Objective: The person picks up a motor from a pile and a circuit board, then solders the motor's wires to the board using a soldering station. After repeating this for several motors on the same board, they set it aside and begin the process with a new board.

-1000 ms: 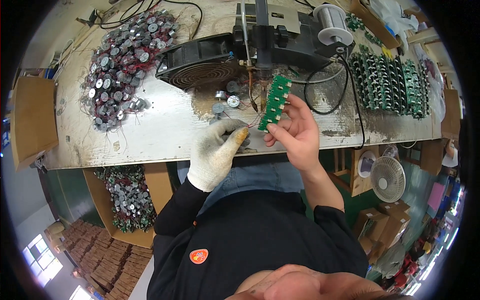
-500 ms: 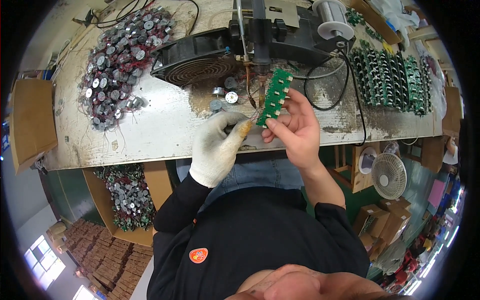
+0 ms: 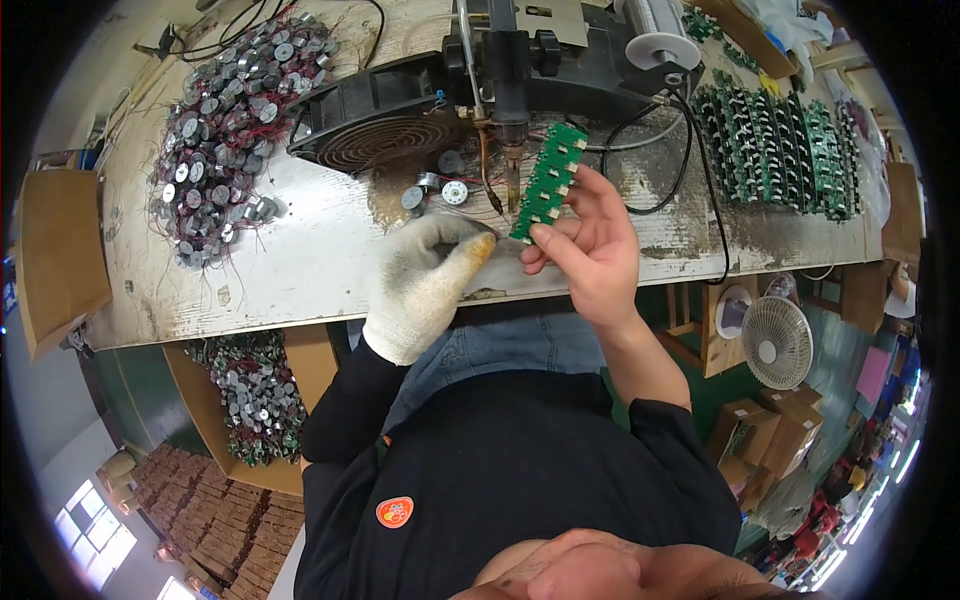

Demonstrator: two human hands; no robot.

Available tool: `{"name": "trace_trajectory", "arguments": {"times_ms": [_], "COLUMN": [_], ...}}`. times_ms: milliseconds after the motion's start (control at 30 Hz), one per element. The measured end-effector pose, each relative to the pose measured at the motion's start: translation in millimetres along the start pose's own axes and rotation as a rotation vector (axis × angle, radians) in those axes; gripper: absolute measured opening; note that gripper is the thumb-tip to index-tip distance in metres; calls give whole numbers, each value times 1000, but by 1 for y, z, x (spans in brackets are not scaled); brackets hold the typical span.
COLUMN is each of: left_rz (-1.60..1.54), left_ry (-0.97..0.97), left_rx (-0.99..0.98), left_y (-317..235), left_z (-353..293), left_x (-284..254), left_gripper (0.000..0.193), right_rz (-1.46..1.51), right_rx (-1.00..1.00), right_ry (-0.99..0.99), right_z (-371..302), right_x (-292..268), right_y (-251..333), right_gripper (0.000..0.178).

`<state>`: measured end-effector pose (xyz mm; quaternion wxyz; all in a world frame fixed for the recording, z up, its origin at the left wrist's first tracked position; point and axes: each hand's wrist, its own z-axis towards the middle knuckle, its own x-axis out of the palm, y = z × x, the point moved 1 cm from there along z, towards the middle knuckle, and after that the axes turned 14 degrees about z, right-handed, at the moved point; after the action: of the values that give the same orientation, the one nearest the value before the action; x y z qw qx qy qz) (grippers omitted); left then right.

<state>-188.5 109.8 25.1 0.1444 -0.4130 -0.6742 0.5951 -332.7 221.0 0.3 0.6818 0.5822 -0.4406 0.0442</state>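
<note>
Over the table (image 3: 300,285), the right hand (image 3: 602,250) grips a green board (image 3: 552,182); the left hand's (image 3: 418,280) hold is unclear.

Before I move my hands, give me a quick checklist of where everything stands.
1. Green circuit board gripped: ok, held near its lower end by the right hand.
2. Left hand covered: ok, gloved.
3. Right hand covered: not ok, if both should be; it is bare.
4. Something in the left hand's pinch: cannot tell, too small and hidden.
5. Board clear of the upright tool's metal tip: cannot tell, they look close.
6. Wire on the spool: ok, silver windings show.
</note>
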Motion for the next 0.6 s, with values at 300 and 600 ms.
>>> {"name": "trace_trajectory", "arguments": {"times_ms": [300,600], "left_rz": [-116,-140], "left_ry": [34,-21], "left_rx": [-99,-27], "left_y": [8,5], "left_z": [5,7], "left_x": [9,9], "left_gripper": [18,18], "right_rz": [10,19], "right_rx": [14,1], "right_ry": [6,3], "right_z": [-1,2], "right_x": [5,8], "right_y": [2,2], "right_gripper": [58,57]}}
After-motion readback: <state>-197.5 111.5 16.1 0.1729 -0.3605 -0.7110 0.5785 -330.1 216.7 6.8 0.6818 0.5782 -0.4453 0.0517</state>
